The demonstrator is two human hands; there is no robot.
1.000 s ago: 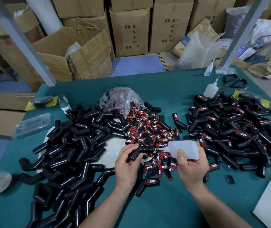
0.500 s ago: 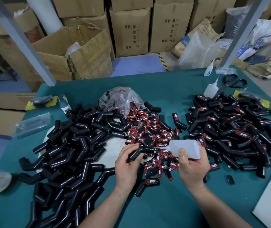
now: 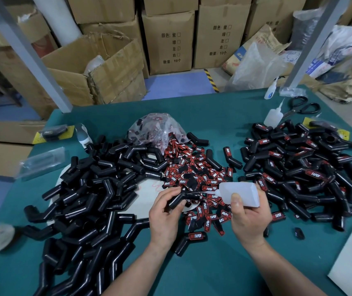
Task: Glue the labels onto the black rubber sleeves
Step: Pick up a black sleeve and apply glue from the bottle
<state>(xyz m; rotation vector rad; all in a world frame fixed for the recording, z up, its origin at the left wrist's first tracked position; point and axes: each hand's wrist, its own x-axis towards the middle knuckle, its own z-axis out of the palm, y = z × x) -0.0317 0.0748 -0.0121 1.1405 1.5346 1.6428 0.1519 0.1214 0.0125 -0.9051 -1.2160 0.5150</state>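
Labels (image 3: 196, 176): red-black patches, printed "TAPER"
Left hand (image 3: 164, 216): grips bent black rubber sleeve (image 3: 190, 196)
Right hand (image 3: 249, 218): grips white glue bottle (image 3: 241, 191)

I look over a teal cloth-covered counter (image 3: 213, 105) that stands on a blue floor (image 3: 170, 84). Behind it, brown cardboard boxes printed with black characters (image 3: 168, 39) are stacked along the back. A torn, open cardboard box (image 3: 106, 69) sits in front of them on the left. One grey metal post (image 3: 21, 50) rises at the counter's far left corner, another (image 3: 314, 39) at the far right. Yellow-and-black striped floor tape (image 3: 212, 81) runs beside crumpled clear plastic bags (image 3: 254, 69). The light is soft and even.
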